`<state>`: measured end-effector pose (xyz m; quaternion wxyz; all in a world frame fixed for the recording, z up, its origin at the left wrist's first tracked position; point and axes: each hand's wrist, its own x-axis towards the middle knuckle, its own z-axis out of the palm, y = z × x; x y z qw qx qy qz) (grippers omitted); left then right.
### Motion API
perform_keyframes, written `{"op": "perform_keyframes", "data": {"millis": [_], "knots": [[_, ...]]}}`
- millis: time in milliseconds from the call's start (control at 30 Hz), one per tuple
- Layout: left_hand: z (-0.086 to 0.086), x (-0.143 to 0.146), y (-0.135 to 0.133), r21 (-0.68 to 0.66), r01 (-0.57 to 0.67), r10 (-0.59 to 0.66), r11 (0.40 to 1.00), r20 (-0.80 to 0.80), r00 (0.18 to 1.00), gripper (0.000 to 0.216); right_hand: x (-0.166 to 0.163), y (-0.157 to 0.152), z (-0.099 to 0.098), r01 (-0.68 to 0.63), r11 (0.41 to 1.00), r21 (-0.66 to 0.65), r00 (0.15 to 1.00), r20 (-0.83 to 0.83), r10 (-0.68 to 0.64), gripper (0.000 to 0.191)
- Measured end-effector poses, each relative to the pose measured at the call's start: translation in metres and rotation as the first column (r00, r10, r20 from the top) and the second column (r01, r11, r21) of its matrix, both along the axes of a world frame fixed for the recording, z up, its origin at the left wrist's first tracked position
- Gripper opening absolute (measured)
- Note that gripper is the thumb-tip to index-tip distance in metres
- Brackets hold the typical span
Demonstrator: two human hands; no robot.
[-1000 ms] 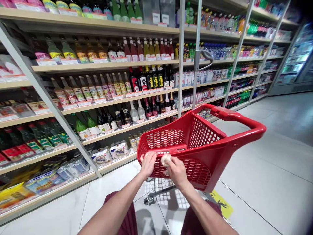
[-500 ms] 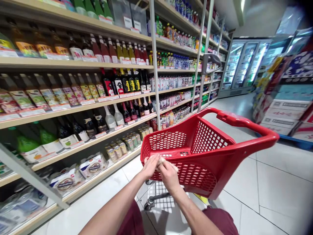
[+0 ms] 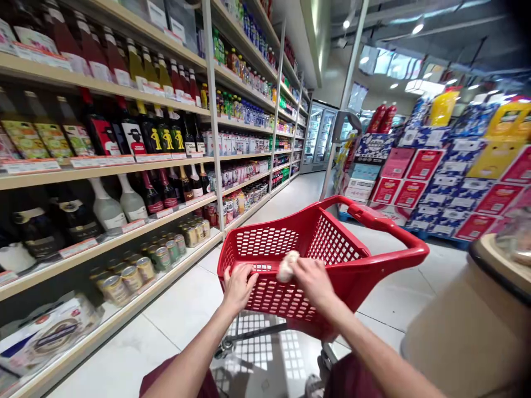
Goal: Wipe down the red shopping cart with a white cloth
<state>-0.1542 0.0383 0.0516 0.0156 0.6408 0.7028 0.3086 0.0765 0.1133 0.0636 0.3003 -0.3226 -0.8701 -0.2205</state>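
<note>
A red plastic shopping cart (image 3: 290,298) with holes in its basket walls stands right in front of me. My left hand (image 3: 239,287) rests over the near rim at the basket's left end, its fingers bent over the edge. In my right hand (image 3: 313,279) is a crumpled whitish cloth (image 3: 287,266), pressed against the same rim further right. The cloth is bunched up, partly hidden by the fingers. To the right of both hands rises the cart's red push handle (image 3: 381,218).
Shelves of bottles and cans (image 3: 178,160) line the left side. Stacked drink cartons (image 3: 418,177) stand on pallets at the right rear. A beige rounded counter (image 3: 464,309) is close on my right. A grey metal pole (image 3: 344,99) rises behind the cart.
My hands have come apart: the left lies on the rim alone, while the right has moved rightward with the cloth. The view has turned right, bringing more cartons and the counter in.
</note>
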Motion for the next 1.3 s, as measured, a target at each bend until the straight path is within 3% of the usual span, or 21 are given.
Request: {"op": "perform_keyframes", "data": {"millis": [100, 167, 233, 333, 400, 467, 567, 633, 700, 767, 833, 900, 1067, 1133, 1233, 1300], "knots": [[0.001, 0.012, -0.001, 0.009, 0.046, -0.046, 0.999, -0.037, 0.998, 0.018, 0.098, 0.005, 0.013, 0.184, 0.975, 0.123, 0.983, -0.042, -0.180, 0.024], [0.003, 0.020, -0.002, -0.009, 0.060, -0.060, 0.998, -0.047, 0.997, 0.020, 0.127, 0.002, 0.017, 0.239, 0.957, 0.165, 0.971, -0.043, -0.235, 0.023], [0.005, 0.029, -0.002, -0.021, 0.063, -0.064, 0.998, -0.057, 0.996, 0.022, 0.116, -0.006, 0.014, 0.229, 0.959, 0.170, 0.973, -0.028, -0.227, 0.023], [0.010, 0.041, -0.001, -0.029, 0.078, -0.080, 0.997, -0.083, 0.993, 0.024, 0.075, -0.017, 0.006, 0.147, 0.983, 0.108, 0.987, 0.051, -0.153, 0.024], [0.013, 0.045, 0.003, -0.035, 0.089, -0.093, 0.995, -0.102, 0.990, 0.024, 0.082, -0.014, 0.008, 0.131, 0.988, 0.079, 0.986, 0.097, -0.138, 0.027], [0.014, 0.046, 0.010, -0.038, 0.095, -0.099, 0.995, -0.113, 0.989, 0.025, 0.133, -0.006, 0.017, 0.176, 0.979, 0.099, 0.978, 0.095, -0.186, 0.030], [0.013, 0.046, 0.021, -0.050, 0.109, -0.114, 0.993, -0.110, 0.987, 0.024, 0.239, 0.003, 0.039, 0.310, 0.936, 0.165, 0.950, -0.013, -0.312, 0.031], [0.009, 0.046, 0.028, -0.059, 0.115, -0.120, 0.992, -0.103, 0.987, 0.024, 0.271, 0.003, 0.051, 0.384, 0.908, 0.166, 0.923, -0.093, -0.373, 0.027], [0.006, 0.047, 0.032, -0.080, 0.079, -0.086, 0.994, -0.096, 0.992, 0.025, 0.251, -0.002, 0.054, 0.364, 0.927, 0.089, 0.931, -0.067, -0.359, 0.027], [0.004, 0.049, 0.033, -0.121, 0.017, -0.029, 0.993, -0.097, 0.995, 0.028, 0.204, -0.008, 0.050, 0.333, 0.943, -0.005, 0.943, -0.025, -0.333, 0.029], [0.005, 0.051, 0.031, -0.167, -0.025, 0.007, 0.986, -0.106, 0.994, 0.031, 0.169, -0.013, 0.047, 0.266, 0.964, -0.019, 0.964, 0.023, -0.266, 0.032], [0.008, 0.052, 0.030, -0.189, -0.032, 0.010, 0.981, -0.115, 0.993, 0.032, 0.170, -0.013, 0.048, 0.276, 0.961, 0.013, 0.961, 0.001, -0.276, 0.027], [0.012, 0.055, 0.027, -0.175, -0.056, 0.034, 0.983, -0.126, 0.991, 0.031, 0.234, 0.000, 0.055, 0.493, 0.861, 0.124, 0.859, -0.231, -0.458, 0.028], [0.012, 0.057, 0.026, -0.168, -0.061, 0.039, 0.984, -0.130, 0.991, 0.031, 0.221, -0.001, 0.050, 0.491, 0.859, 0.141, 0.861, -0.228, -0.455, 0.029], [0.012, 0.056, 0.023, -0.171, -0.053, 0.030, 0.984, -0.133, 0.991, 0.031, 0.186, -0.010, 0.040, 0.346, 0.925, 0.155, 0.938, -0.086, -0.337, 0.031], [0.013, 0.055, 0.022, -0.178, -0.043, 0.020, 0.983, -0.128, 0.992, 0.032, 0.183, -0.015, 0.038, 0.306, 0.936, 0.171, 0.952, -0.046, -0.303, 0.030]]}}
